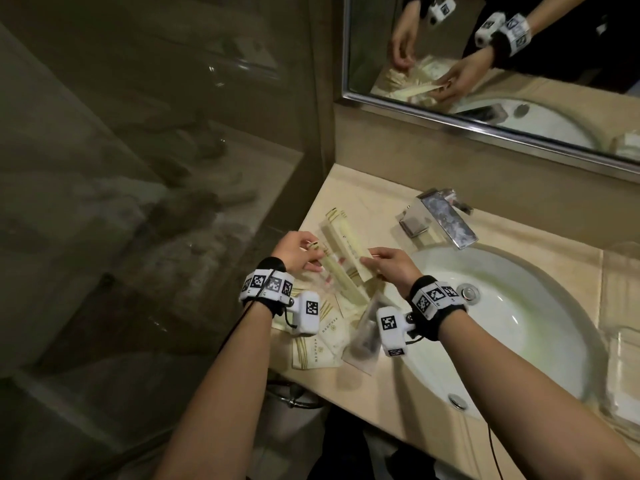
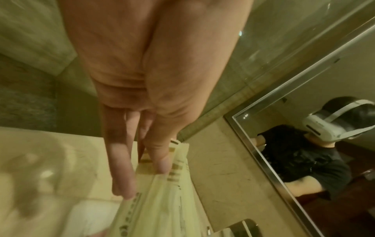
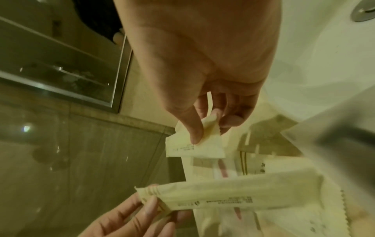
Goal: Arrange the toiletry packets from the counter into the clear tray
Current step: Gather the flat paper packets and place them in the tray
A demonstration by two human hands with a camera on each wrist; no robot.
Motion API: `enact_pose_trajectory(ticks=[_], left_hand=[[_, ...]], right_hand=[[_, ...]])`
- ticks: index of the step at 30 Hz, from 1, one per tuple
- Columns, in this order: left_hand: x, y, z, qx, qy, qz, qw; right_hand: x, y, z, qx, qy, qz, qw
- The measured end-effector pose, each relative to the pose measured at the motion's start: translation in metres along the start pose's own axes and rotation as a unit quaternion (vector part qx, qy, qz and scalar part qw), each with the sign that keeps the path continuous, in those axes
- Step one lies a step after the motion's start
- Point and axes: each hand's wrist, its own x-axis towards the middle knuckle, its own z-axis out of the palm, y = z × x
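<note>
Sorting step, mid-frame: left hand (image 1: pixel 297 252) pinches a long packet (image 3: pixel 233 192), right hand (image 1: pixel 391 263) pinches a cream packet (image 1: pixel 349 252) over the clear tray (image 1: pixel 327 225) on the counter (image 1: pixel 381 365); next, probably lay them inside, parallel.

The person is wearing black wristbands (image 1: pixel 273 271) carrying white blocks with black-and-white square markers; a white marked camera unit (image 1: pixel 309 312) is hanging beneath each wrist. A thin black cable (image 1: pixel 242 318) is trailing along the left forearm, both arms bare.
</note>
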Motion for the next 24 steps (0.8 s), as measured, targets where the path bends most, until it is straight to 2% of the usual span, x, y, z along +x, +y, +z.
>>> enact_pose_trajectory(ticks=[4,8,13,15,19,24], left_hand=[[-0.015,0.012,0.013,-0.071,-0.017,0.045,0.996],[-0.029,0.025,0.033,-0.115,0.02,0.072,0.991],[-0.043,0.045,0.065,-0.137,0.081,0.068,0.985],[-0.048,0.049,0.077,-0.137,0.089,0.058,0.985],[-0.068,0.054,0.112,-0.212,0.044,0.036,0.976],[-0.091,0.063,0.156,-0.279,-0.022,0.044,0.959]], right_hand=[[-0.022,-0.005,-0.024,0.06,0.001,-0.02,0.998],[-0.045,-0.008,-0.052,0.065,-0.02,-0.055,0.996],[-0.068,-0.004,-0.088,0.021,-0.024,-0.112,0.993],[-0.078,0.0,-0.098,-0.003,-0.029,-0.113,0.993],[-0.096,0.017,-0.111,-0.054,-0.034,-0.115,0.991],[-0.128,0.034,-0.145,-0.013,-0.01,-0.134,0.991]])
